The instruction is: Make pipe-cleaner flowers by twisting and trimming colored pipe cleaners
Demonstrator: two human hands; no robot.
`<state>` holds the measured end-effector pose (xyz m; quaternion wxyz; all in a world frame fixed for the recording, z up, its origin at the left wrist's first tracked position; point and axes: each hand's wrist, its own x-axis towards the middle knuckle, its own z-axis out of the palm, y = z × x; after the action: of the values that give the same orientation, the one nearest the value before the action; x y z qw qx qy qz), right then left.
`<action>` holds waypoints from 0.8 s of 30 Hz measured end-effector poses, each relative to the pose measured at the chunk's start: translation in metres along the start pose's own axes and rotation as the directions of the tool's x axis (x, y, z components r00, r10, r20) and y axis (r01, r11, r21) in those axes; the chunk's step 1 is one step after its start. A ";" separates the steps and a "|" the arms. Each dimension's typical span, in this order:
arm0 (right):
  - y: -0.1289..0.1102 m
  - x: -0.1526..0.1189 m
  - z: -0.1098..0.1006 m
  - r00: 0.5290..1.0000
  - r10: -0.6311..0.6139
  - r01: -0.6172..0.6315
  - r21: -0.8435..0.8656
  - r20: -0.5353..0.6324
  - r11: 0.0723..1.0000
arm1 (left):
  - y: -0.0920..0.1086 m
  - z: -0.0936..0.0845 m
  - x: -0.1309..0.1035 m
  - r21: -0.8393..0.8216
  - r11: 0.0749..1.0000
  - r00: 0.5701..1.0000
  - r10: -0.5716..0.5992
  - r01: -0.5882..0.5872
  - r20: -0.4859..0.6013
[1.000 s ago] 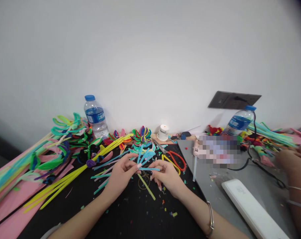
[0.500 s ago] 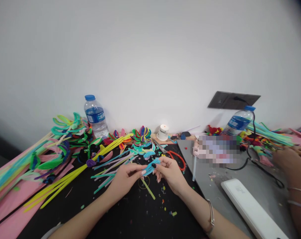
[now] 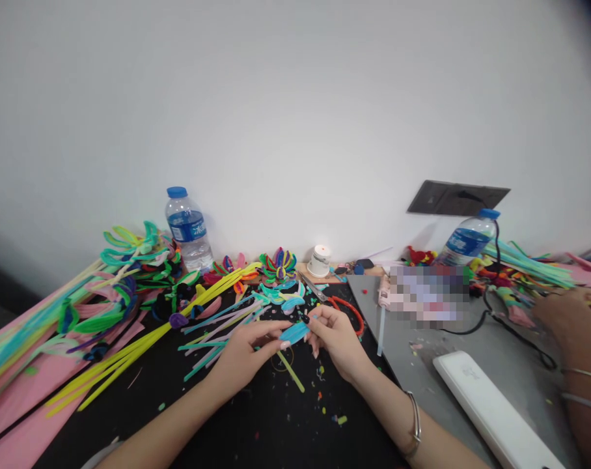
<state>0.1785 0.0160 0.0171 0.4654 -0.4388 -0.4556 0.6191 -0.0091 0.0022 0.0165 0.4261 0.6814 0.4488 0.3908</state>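
A light blue bundle of pipe cleaners [image 3: 294, 333] is pinched between my two hands above the black table. My left hand [image 3: 254, 345] grips its left end with thumb and fingertips. Its right end is in the fingers of my right hand [image 3: 330, 337]. Just below lies a short yellow-green stick [image 3: 291, 371]. Cut blue, lilac and teal pipe cleaners [image 3: 212, 339] lie beside my left hand. Behind my right hand are red-handled scissors [image 3: 349, 311], partly hidden.
Yellow pipe cleaners [image 3: 144, 344] and a water bottle [image 3: 191, 234] are on the left. A white cup [image 3: 319, 260] stands at the back. On the right are a pink glue gun [image 3: 385, 293], a white case [image 3: 491, 407], a cable and another person's hands [image 3: 566, 319].
The light blue bundle has become narrower and flatter between my fingers. My right fingers have shifted slightly. The other person's hand has moved a little to the left.
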 end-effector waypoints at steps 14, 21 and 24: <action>0.000 -0.004 0.003 0.994 0.063 -0.070 0.076 0.086 0.995 | -0.007 -0.001 -0.006 0.202 0.919 0.888 0.383 -0.339 -0.253; 0.001 -0.003 0.002 0.997 0.045 -0.046 0.025 0.068 0.999 | -0.008 -0.003 -0.005 0.287 0.913 0.902 0.360 -0.289 -0.237; 0.002 -0.001 0.000 0.999 -0.011 0.015 -0.109 0.042 0.994 | -0.009 -0.003 -0.003 0.310 0.933 0.959 0.240 -0.183 -0.154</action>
<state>0.1780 0.0146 0.0155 0.4352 -0.4477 -0.5012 0.5991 -0.0148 0.0019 0.0089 0.2315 0.7411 0.4637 0.4268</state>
